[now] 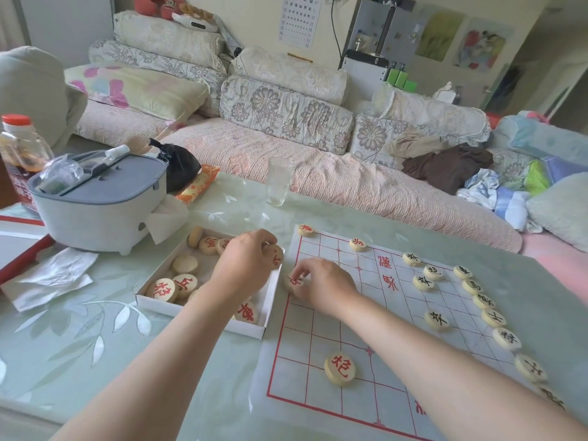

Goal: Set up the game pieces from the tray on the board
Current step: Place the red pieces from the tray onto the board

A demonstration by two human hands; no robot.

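Two in hand: left hand (245, 262) pinches a red piece (276, 256) over the tray (197, 315) rim; right hand (321, 283) pinches a second piece (292, 281) on the board (359, 316) edge nearest the tray. Light, rigid wood (smooth faces, probably slippery), so grip across the rim.

board's near-left squares (296, 370) lie open around one red piece (339, 368).
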